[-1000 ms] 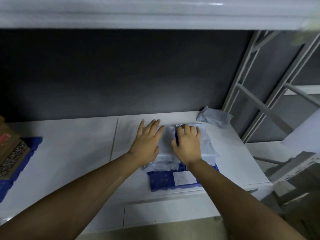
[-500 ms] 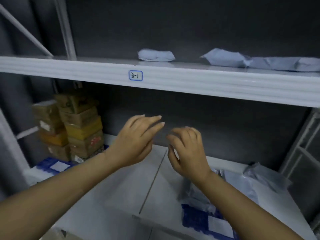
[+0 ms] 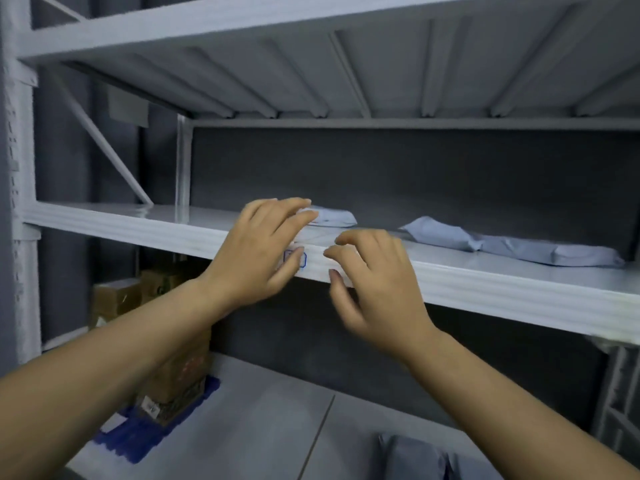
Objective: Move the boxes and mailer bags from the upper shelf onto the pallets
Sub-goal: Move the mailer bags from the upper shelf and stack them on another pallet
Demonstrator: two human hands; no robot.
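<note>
A blue-outlined label [image 3: 303, 262] on the upper shelf's [image 3: 485, 285] white front edge sits half behind the left thumb, its writing unreadable. At mid-frame the left hand [image 3: 263, 251] reaches with fingers loosely spread toward a small grey plastic mailer bag [image 3: 334, 218], holding nothing. The right hand [image 3: 374, 289], blurred, has its fingers half curled and empty. Longer crumpled mailer bags [image 3: 502, 244] lie on the shelf at right. Cardboard boxes [image 3: 173, 375] stand at lower left on a blue pallet [image 3: 138, 441]

— Where is the way in?
— Between the upper shelf [image 3: 104, 220] and the ribbed deck [image 3: 311, 81] above it: a tall gap, open along the whole front edge.
— What blocks it?
— A post [image 3: 183, 168] and a slanted brace [image 3: 114, 154] at the left, and the dark wall [image 3: 450, 174] behind. A small mailer bag [image 3: 334, 218] lies just beyond the left hand [image 3: 256, 258], and longer bags [image 3: 519, 247] fill the right. The shelf left of the small bag is bare.
</note>
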